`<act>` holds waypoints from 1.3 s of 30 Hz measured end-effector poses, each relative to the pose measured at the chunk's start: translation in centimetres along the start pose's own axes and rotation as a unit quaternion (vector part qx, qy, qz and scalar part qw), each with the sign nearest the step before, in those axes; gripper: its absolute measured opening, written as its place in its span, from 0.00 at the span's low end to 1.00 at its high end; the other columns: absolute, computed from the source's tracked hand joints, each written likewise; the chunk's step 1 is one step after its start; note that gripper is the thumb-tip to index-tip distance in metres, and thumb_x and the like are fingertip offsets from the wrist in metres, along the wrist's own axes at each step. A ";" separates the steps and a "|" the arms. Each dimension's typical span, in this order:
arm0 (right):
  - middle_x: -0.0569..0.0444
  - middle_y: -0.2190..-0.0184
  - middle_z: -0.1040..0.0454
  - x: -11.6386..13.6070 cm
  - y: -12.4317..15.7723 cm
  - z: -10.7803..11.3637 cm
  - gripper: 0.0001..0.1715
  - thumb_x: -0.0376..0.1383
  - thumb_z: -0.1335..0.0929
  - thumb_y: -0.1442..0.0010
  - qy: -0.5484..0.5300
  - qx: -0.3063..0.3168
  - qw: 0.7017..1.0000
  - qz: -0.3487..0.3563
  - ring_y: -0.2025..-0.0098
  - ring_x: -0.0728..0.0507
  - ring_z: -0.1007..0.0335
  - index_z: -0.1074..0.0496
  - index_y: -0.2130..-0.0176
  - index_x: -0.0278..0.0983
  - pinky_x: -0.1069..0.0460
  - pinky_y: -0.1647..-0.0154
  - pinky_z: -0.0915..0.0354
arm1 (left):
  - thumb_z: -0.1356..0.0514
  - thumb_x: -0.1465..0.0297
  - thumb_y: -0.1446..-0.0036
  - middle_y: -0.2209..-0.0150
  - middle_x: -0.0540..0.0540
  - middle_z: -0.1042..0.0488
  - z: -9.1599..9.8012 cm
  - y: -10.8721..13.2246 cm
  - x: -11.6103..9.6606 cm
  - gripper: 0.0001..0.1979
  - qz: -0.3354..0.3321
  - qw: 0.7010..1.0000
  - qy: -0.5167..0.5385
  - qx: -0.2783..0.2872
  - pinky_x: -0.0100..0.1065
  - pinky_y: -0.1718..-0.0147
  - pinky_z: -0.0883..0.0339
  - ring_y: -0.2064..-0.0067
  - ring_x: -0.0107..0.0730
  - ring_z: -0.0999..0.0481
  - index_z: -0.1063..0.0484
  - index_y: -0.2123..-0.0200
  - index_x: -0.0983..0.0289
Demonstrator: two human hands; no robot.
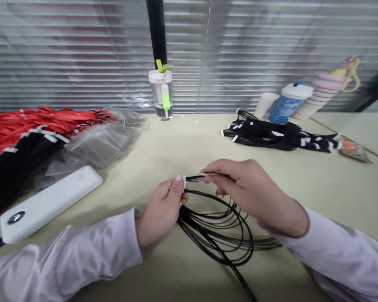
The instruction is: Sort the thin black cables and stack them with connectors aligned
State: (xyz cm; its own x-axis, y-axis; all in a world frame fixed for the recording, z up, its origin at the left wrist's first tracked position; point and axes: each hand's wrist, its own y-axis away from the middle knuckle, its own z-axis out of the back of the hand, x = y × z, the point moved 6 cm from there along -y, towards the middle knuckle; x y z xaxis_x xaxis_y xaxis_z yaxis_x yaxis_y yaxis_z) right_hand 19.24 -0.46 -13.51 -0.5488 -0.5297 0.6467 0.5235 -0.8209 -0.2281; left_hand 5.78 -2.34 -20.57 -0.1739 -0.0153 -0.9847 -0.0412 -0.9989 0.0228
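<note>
My left hand (162, 212) pinches a small white tab (184, 183) at the end of a bundle of thin black cords (216, 235). The cords loop down across the pale table in long curves. My right hand (245, 191) sits just to the right, its thumb and fingertips pinched on a single strand of black cord (195, 178) near that tab. The fingers hide part of the strand. A white power bank (47, 203) lies to the left of my left sleeve, not touching it.
At the far right lies a heap of black lanyards with white tags (274, 136), beside a paper cup (266, 104) and a blue patterned cup (290, 102). Red and black lanyards (28, 134) and clear plastic sleeves (102, 144) lie at the left. A water bottle (160, 94) stands at the back, by window blinds.
</note>
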 end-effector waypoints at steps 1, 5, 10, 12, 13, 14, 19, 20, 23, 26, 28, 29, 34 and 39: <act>0.58 0.74 0.28 0.2 0.0 -0.2 0.09 0.34 0.38 0.41 0.045 -0.007 0.999 0.021 0.76 0.54 0.35 0.30 0.64 0.36 0.57 0.72 0.40 | 0.55 0.60 0.41 0.83 0.47 0.42 0.0 0.0 0.1 0.19 0.003 1.000 -0.001 0.000 0.28 0.79 0.48 0.80 0.23 0.45 0.43 0.80 0.65; 0.57 0.76 0.31 0.4 0.1 -0.9 0.09 0.36 0.43 0.38 0.130 0.024 0.991 0.030 0.76 0.52 0.38 0.37 0.65 0.35 0.56 0.74 0.45 | 0.55 0.60 0.41 0.83 0.48 0.43 0.1 -0.1 0.4 0.19 0.004 1.000 0.005 0.005 0.28 0.80 0.49 0.81 0.24 0.45 0.43 0.80 0.64; 0.57 0.74 0.31 0.0 0.1 -1.7 0.09 0.35 0.42 0.39 0.159 0.054 0.985 0.027 0.73 0.52 0.37 0.38 0.67 0.35 0.56 0.72 0.46 | 0.55 0.61 0.41 0.84 0.47 0.43 0.0 -0.2 0.5 0.18 0.009 1.000 0.010 0.011 0.27 0.81 0.49 0.81 0.24 0.45 0.43 0.80 0.64; 0.57 0.75 0.31 -0.2 0.1 -1.9 0.09 0.37 0.42 0.39 0.175 0.033 0.984 0.032 0.74 0.52 0.38 0.37 0.68 0.35 0.55 0.72 0.47 | 0.55 0.61 0.41 0.83 0.47 0.43 0.0 -0.1 0.4 0.18 0.012 1.000 0.004 0.012 0.28 0.80 0.49 0.81 0.23 0.45 0.42 0.80 0.64; 0.57 0.76 0.32 -0.3 0.1 -1.9 0.10 0.37 0.42 0.39 0.192 0.021 0.981 0.034 0.75 0.52 0.38 0.38 0.68 0.35 0.55 0.73 0.48 | 0.55 0.61 0.41 0.83 0.47 0.43 0.0 -0.1 0.4 0.18 0.011 1.000 0.003 0.013 0.28 0.80 0.48 0.81 0.23 0.45 0.42 0.80 0.64; 0.57 0.76 0.32 -0.4 0.1 -2.0 0.11 0.38 0.43 0.38 0.213 0.011 0.976 0.036 0.76 0.51 0.39 0.38 0.68 0.34 0.55 0.74 0.49 | 0.55 0.61 0.41 0.83 0.47 0.42 -0.1 -0.1 0.4 0.18 0.010 1.000 0.002 0.015 0.27 0.80 0.48 0.81 0.23 0.45 0.42 0.80 0.64; 0.56 0.79 0.34 -0.1 0.2 -2.7 0.17 0.40 0.46 0.37 0.283 -0.007 0.957 0.067 0.79 0.51 0.42 0.38 0.69 0.34 0.53 0.76 0.54 | 0.55 0.61 0.41 0.82 0.48 0.41 -0.2 -0.1 0.5 0.18 -0.003 1.000 0.003 0.023 0.27 0.79 0.47 0.80 0.23 0.44 0.42 0.80 0.64; 0.55 0.79 0.34 0.0 0.2 -2.7 0.17 0.40 0.47 0.37 0.288 -0.010 0.955 0.073 0.79 0.51 0.42 0.38 0.69 0.34 0.53 0.77 0.55 | 0.55 0.61 0.41 0.82 0.48 0.41 -0.2 -0.1 0.5 0.18 -0.005 1.000 0.005 0.023 0.27 0.79 0.48 0.80 0.23 0.44 0.43 0.80 0.64; 0.56 0.79 0.34 0.1 0.2 -2.7 0.19 0.40 0.48 0.36 0.293 -0.016 0.952 0.082 0.79 0.51 0.43 0.37 0.69 0.34 0.53 0.77 0.56 | 0.54 0.60 0.41 0.82 0.48 0.42 -0.3 -0.2 0.4 0.19 -0.005 1.000 0.010 0.022 0.28 0.80 0.48 0.80 0.24 0.44 0.43 0.80 0.64; 0.56 0.79 0.34 0.0 0.2 -2.7 0.19 0.40 0.48 0.36 0.298 -0.018 0.951 0.086 0.79 0.51 0.43 0.37 0.69 0.34 0.53 0.77 0.57 | 0.54 0.59 0.42 0.83 0.48 0.42 -0.4 -0.1 0.3 0.19 -0.007 1.000 0.010 0.022 0.28 0.80 0.48 0.80 0.23 0.44 0.43 0.80 0.64; 0.55 0.79 0.34 0.1 0.3 -2.7 0.18 0.40 0.47 0.36 0.303 -0.024 0.948 0.095 0.79 0.51 0.43 0.37 0.69 0.34 0.53 0.77 0.57 | 0.54 0.60 0.41 0.83 0.47 0.42 -0.4 -0.1 0.3 0.19 -0.006 1.000 0.007 0.023 0.28 0.80 0.48 0.81 0.23 0.44 0.43 0.80 0.64; 0.55 0.79 0.34 0.1 0.3 -2.7 0.18 0.40 0.47 0.36 0.307 -0.027 0.946 0.099 0.79 0.51 0.43 0.37 0.69 0.34 0.53 0.77 0.58 | 0.54 0.60 0.41 0.83 0.47 0.42 -0.4 -0.1 0.4 0.19 -0.005 1.000 0.005 0.023 0.28 0.79 0.47 0.80 0.23 0.43 0.43 0.80 0.64; 0.56 0.80 0.34 0.7 0.5 -2.8 0.14 0.36 0.44 0.38 0.359 -0.049 0.922 0.140 0.79 0.50 0.41 0.37 0.71 0.34 0.52 0.78 0.58 | 0.54 0.61 0.41 0.82 0.47 0.42 -0.3 -0.2 0.5 0.19 -0.002 1.000 0.006 0.024 0.28 0.78 0.47 0.80 0.23 0.43 0.43 0.80 0.64; 0.54 0.78 0.32 1.4 0.8 -3.1 0.10 0.32 0.41 0.41 0.400 -0.053 0.890 0.213 0.77 0.48 0.39 0.36 0.72 0.34 0.51 0.77 0.56 | 0.56 0.59 0.41 0.82 0.48 0.41 -0.4 -0.3 0.0 0.21 -0.009 1.000 -0.005 0.027 0.29 0.78 0.46 0.79 0.24 0.42 0.43 0.81 0.64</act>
State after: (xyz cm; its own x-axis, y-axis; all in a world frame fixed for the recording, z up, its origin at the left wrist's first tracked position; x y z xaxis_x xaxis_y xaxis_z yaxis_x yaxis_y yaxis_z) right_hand 16.92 -2.53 -15.06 -0.6261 -0.7448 -0.2308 0.7541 -0.5030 -0.4223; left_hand 6.16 -2.05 -20.66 -0.1818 0.0023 -0.9833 -0.0963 -0.9952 0.0155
